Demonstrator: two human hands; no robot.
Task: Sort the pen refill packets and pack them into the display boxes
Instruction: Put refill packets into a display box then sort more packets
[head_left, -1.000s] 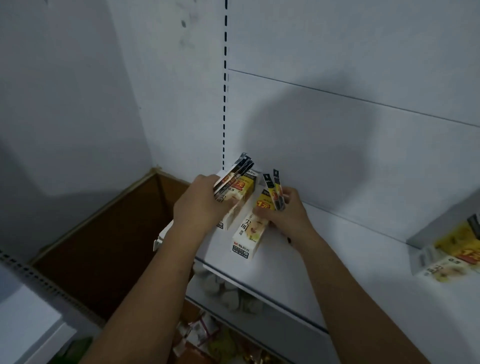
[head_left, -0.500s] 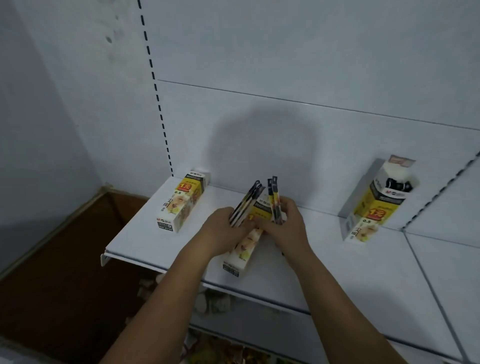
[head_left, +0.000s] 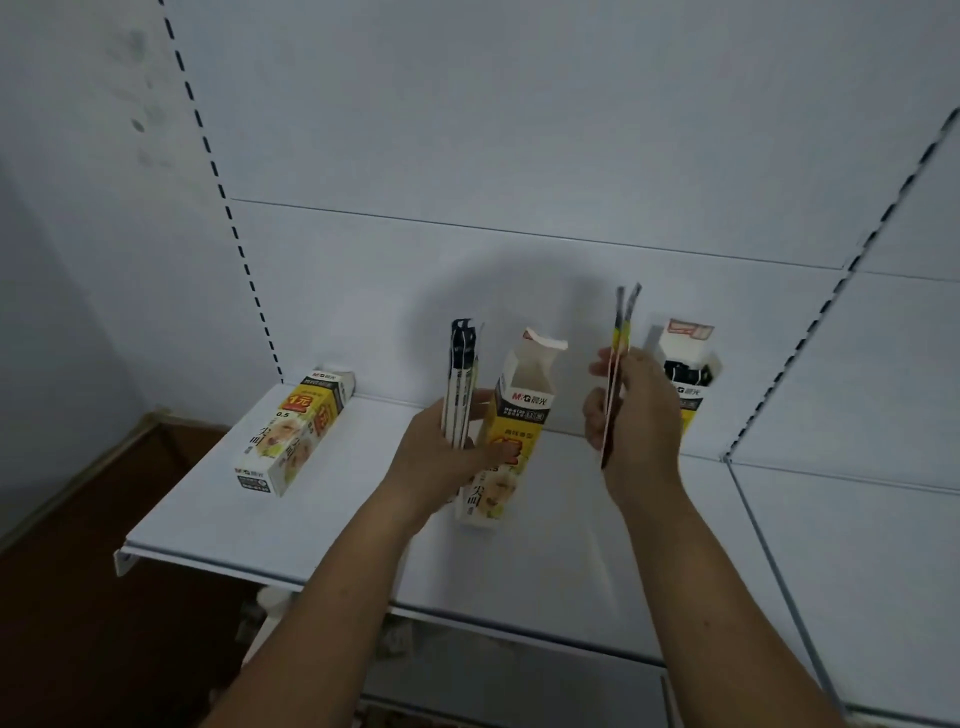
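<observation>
My left hand (head_left: 441, 457) grips a small bundle of black-topped refill packets (head_left: 461, 384), held upright just left of an open, empty yellow-and-white display box (head_left: 511, 415) lying on the white shelf (head_left: 322, 514). My right hand (head_left: 636, 421) pinches two yellow-and-black refill packets (head_left: 621, 338) edge-on, to the right of that box and apart from it. Behind my right hand stands another open display box (head_left: 688, 364) with black packet tops showing inside.
A shut display box (head_left: 296, 431) lies flat at the shelf's left end. White slotted back panels rise behind the shelf. Dark brown floor (head_left: 78, 597) lies lower left. A lower shelf with small goods shows beneath the front edge.
My hands have drawn apart: the right one lifted its two packets up and to the right, away from the middle box. The box's open mouth now shows. The view shifted further right.
</observation>
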